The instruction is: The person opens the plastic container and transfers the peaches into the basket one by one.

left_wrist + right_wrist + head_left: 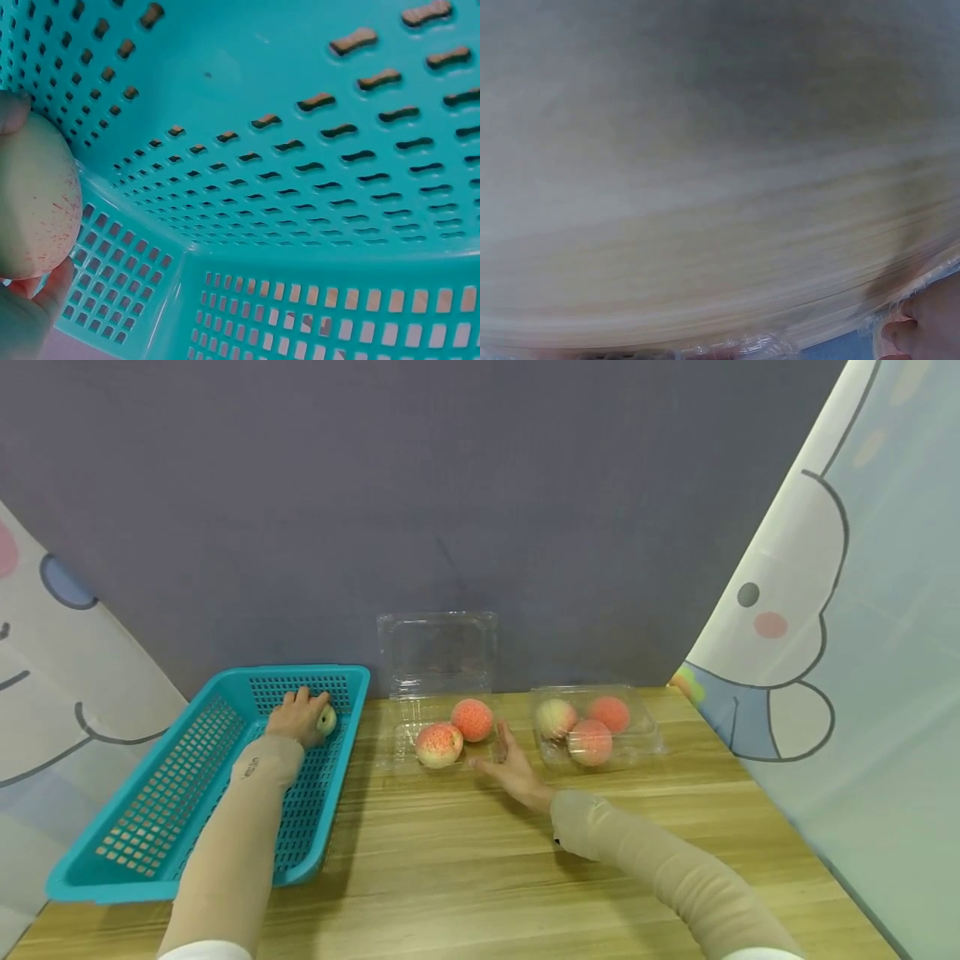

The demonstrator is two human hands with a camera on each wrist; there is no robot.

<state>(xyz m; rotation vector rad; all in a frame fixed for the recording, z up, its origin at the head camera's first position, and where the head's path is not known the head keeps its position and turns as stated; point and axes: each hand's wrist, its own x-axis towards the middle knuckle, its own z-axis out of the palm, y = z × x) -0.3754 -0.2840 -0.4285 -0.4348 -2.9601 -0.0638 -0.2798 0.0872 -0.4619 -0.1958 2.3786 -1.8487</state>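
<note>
My left hand [294, 717] reaches into the far end of the teal basket [341, 814] and grips a pale peach [37, 195] with a pink blush, fingers and thumb at opposite sides of it. In the head view my right hand [516, 771] has its fingers spread beside the near right corner of a clear plastic clamshell box [437, 652]. The box's lid stands raised at the back. Inside lie two peaches, one red [472, 719] and one yellow and red [439, 745]. Only part of my right hand shows in the right wrist view.
To the right sits another clear plastic box [647, 745] holding three peaches [590, 743], with plastic over them. Everything stands on a wooden table [465, 868] against a grey back wall [450, 527]. Cartoon-printed sheets [787, 610] flank both sides.
</note>
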